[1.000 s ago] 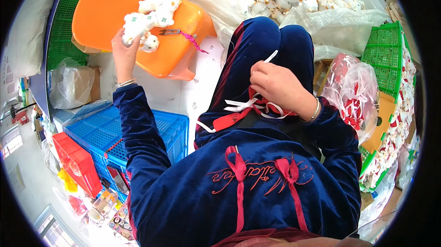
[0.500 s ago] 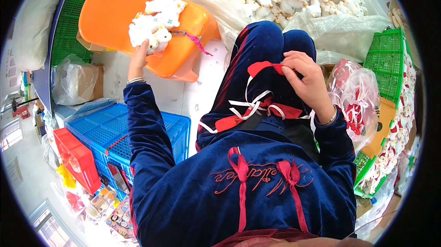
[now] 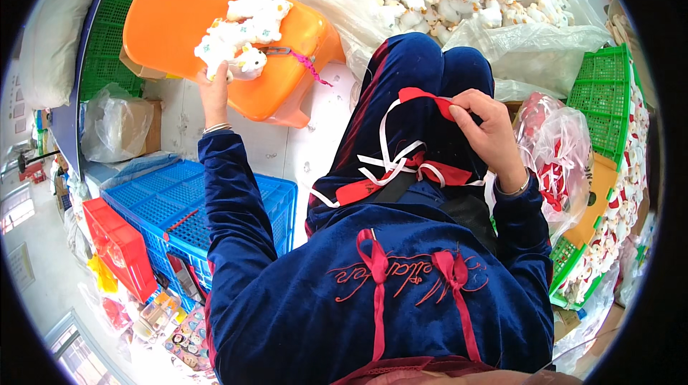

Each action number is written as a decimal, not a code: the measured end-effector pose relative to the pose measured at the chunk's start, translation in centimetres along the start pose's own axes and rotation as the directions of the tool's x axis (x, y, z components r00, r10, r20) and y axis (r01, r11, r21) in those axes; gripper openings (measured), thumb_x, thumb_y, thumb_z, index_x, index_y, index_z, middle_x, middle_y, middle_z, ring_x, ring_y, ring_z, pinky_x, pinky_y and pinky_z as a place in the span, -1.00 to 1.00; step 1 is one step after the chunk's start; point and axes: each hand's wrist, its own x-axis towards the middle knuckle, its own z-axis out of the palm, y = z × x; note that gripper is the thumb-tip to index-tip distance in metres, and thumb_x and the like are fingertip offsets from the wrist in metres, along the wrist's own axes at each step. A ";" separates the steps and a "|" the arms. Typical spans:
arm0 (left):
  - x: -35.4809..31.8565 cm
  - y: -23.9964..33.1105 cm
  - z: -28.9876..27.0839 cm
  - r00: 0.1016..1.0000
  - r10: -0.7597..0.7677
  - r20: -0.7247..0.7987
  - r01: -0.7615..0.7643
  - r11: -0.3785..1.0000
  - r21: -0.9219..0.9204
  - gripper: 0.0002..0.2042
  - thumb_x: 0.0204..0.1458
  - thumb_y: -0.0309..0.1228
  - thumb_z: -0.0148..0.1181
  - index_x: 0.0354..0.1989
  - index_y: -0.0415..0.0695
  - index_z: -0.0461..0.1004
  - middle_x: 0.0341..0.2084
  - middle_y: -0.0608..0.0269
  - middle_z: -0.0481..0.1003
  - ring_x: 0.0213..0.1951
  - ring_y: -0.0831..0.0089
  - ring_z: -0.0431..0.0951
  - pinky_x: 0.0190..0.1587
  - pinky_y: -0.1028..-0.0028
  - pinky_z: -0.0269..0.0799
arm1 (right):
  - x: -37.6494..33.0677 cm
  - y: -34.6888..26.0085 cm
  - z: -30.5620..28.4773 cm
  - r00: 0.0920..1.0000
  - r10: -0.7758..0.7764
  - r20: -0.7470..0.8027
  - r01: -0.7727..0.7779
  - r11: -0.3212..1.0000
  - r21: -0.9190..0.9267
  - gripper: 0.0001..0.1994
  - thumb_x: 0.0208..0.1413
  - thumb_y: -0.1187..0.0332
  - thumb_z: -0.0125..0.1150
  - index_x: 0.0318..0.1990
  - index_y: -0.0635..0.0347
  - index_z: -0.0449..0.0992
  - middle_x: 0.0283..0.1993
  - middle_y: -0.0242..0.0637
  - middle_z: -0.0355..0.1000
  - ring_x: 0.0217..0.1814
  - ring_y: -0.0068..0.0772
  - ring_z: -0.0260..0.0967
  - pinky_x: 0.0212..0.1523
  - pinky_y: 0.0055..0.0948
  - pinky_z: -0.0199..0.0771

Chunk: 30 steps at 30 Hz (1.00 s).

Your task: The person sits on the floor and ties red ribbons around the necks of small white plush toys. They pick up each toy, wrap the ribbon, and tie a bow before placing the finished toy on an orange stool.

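Head view: left hand (image 3: 213,93) fingers hidden behind plush toys (image 3: 240,34), right hand (image 3: 489,127) pinching red ribbon (image 3: 428,100).

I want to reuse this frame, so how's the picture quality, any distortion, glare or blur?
Head view: strong fisheye bending toward a black rim; the floor and window corner at lower left are washed out; the left hand on the white toys and right hand are sharp.

Clear plastic bag (image 3: 502,20) of white toys, top; clear bag (image 3: 555,152) of red pieces, right; cardboard box (image 3: 147,127) in plastic, left.
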 end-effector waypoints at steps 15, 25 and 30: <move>-0.3 1.3 1.8 0.983 0.152 -0.103 -0.181 0.895 -0.408 -0.50 0.16 -0.46 0.38 0.17 -0.29 0.24 0.10 0.00 0.47 0.03 0.35 0.57 0.07 0.34 0.53 | -0.5 0.1 -0.1 0.998 0.058 0.027 -0.060 0.997 0.052 -0.91 0.20 0.50 0.29 -0.26 0.37 0.54 -0.30 -0.15 0.54 -0.28 -0.24 0.52 -0.21 -0.40 0.48; 1.0 3.8 1.4 0.838 0.321 -0.441 -0.382 0.923 -0.054 -0.46 0.11 -0.24 0.51 -0.05 -0.34 0.28 -0.08 0.03 0.37 -0.06 0.35 0.48 0.01 0.36 0.50 | -0.4 0.1 0.1 0.999 0.039 0.028 -0.040 0.998 0.047 -0.91 0.21 0.50 0.29 -0.26 0.38 0.55 -0.29 -0.15 0.55 -0.28 -0.27 0.53 -0.20 -0.41 0.49; 0.2 7.6 0.9 0.719 0.480 -0.503 -0.440 0.874 0.205 -0.48 0.08 -0.28 0.52 -0.07 -0.33 0.28 -0.09 0.06 0.30 -0.09 0.30 0.44 -0.03 0.31 0.48 | -0.8 0.4 -0.2 0.993 0.122 0.012 -0.122 0.987 0.101 -0.90 0.24 0.48 0.29 -0.20 0.37 0.59 -0.28 -0.21 0.57 -0.26 -0.39 0.53 -0.18 -0.46 0.49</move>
